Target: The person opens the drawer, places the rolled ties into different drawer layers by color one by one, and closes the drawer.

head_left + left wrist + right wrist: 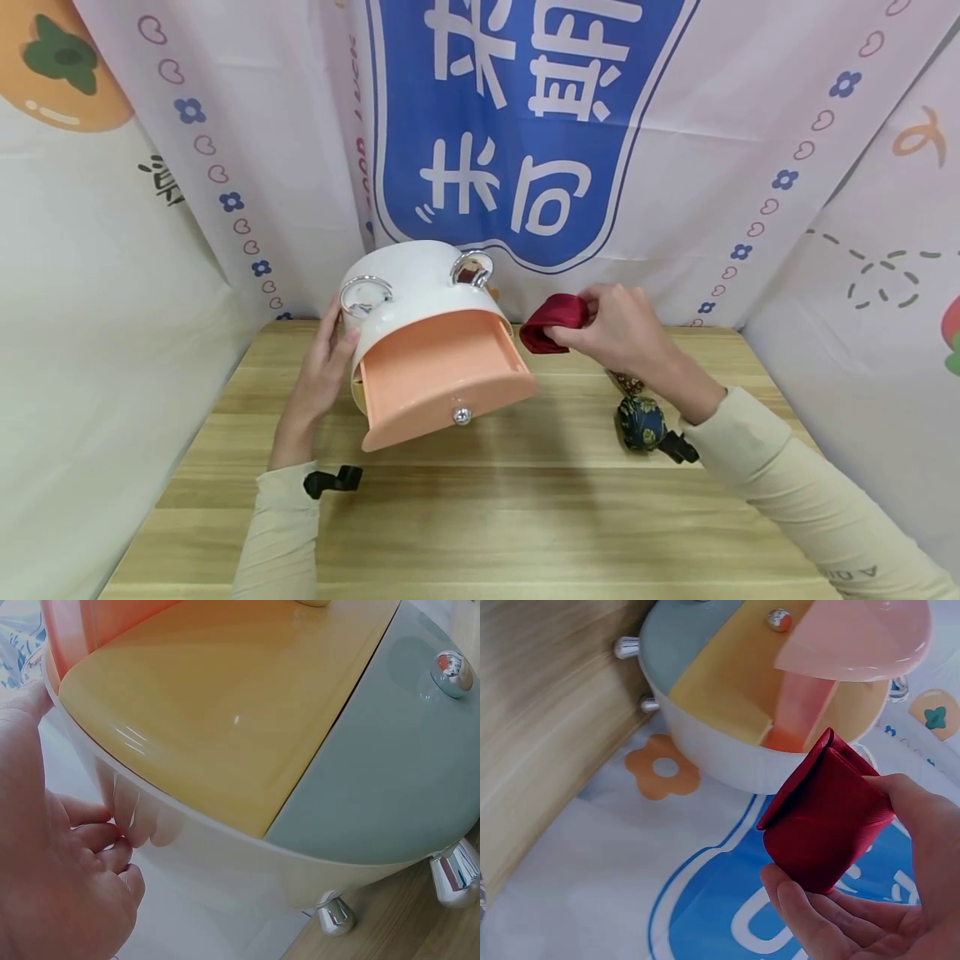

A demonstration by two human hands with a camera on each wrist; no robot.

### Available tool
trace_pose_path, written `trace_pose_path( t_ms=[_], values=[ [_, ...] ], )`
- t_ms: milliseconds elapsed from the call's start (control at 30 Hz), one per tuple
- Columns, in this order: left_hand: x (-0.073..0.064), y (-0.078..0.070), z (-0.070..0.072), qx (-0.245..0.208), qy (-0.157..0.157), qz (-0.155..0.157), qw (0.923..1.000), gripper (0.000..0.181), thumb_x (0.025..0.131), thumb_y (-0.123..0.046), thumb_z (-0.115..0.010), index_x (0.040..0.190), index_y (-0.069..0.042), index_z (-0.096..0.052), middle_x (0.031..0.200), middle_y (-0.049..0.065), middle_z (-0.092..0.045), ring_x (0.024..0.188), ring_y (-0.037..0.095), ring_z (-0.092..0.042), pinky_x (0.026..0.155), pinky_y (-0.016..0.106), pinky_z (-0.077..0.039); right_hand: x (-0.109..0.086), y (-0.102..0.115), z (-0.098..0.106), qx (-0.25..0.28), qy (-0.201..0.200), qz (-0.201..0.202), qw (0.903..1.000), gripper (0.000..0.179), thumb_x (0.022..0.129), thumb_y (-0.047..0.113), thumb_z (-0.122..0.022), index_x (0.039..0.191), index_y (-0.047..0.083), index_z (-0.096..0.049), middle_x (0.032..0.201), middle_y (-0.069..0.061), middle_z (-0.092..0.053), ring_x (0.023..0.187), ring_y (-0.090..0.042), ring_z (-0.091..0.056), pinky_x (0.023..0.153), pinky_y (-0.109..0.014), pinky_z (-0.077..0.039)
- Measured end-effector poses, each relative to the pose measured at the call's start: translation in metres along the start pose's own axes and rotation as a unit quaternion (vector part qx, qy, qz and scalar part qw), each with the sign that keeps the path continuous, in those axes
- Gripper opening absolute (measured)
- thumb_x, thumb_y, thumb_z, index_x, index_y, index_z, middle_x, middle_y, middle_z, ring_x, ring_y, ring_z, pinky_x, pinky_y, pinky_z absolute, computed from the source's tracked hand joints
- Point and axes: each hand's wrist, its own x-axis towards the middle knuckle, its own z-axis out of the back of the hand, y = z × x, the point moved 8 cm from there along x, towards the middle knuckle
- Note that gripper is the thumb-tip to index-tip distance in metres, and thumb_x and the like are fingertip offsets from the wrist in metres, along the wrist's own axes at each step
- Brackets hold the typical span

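Observation:
A white rounded drawer box (pixel 408 271) with silver ear-like loops stands at the back of the table. Its top pink drawer (pixel 442 354) is pulled out and no contents show in it. Below, a yellow drawer (pixel 202 697) and a grey-green drawer (pixel 382 750) are closed. My left hand (pixel 324 375) rests against the box's left side, thumb near the front rim and fingers touching the shell. To the right of the open drawer, my right hand (pixel 618 329) pinches a dark red rolled cloth (pixel 829 817) between thumb and fingers, in the air and apart from the box.
On the wooden table (pixel 480 525), right of the box, lies a dark blue patterned cloth roll (pixel 641 423). A brown patterned piece (pixel 626 382) is partly hidden beneath my right forearm. A printed curtain (pixel 645 208) hangs close behind the box.

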Motion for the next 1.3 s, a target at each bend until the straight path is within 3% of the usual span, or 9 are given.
trace_pose_path(
  t_ms=[367,833,1033,1300],
  values=[
    [0.0,-0.001,-0.001,-0.004,0.002,0.003,1.0,0.072,0.112,-0.027,-0.046,0.172,-0.02,-0.008,0.18,0.001,0.0,0.167,0.021,0.001,0.137,0.042,-0.003,0.001,0.028,0.008,0.012,0.033,0.016,0.9993,0.046,0.083,0.04,-0.086,0.108,0.004,-0.076,0.084,-0.007,-0.078,0.069,-0.019,-0.07,0.058,-0.028,-0.058],
    [-0.001,-0.001,0.0,-0.008,0.001,0.008,0.9999,0.072,0.112,-0.028,-0.047,0.172,-0.02,-0.008,0.18,0.001,0.0,0.167,0.021,0.001,0.138,0.044,-0.002,0.002,0.06,-0.003,0.025,0.058,0.043,0.9971,0.05,0.081,0.042,-0.089,0.112,0.005,-0.078,0.089,-0.004,-0.08,0.079,-0.018,-0.073,0.067,-0.031,-0.063],
    [-0.001,0.0,0.001,-0.007,0.0,0.009,0.9999,0.072,0.112,-0.029,-0.047,0.172,-0.021,-0.008,0.18,0.0,-0.001,0.167,0.021,0.0,0.138,0.043,-0.003,0.002,0.074,-0.011,0.031,0.071,0.052,0.9956,0.048,0.081,0.041,-0.089,0.111,0.005,-0.077,0.09,-0.003,-0.08,0.079,-0.018,-0.072,0.065,-0.028,-0.062],
    [-0.001,-0.001,0.0,-0.005,0.0,0.01,0.9999,0.072,0.112,-0.029,-0.047,0.172,-0.019,-0.008,0.18,0.002,0.001,0.167,0.021,0.001,0.136,0.027,-0.005,0.003,0.09,-0.025,0.049,0.086,0.07,0.9926,0.042,0.083,0.039,-0.087,0.107,0.007,-0.077,0.086,-0.001,-0.078,0.075,-0.016,-0.07,0.065,-0.026,-0.062]
  ],
)
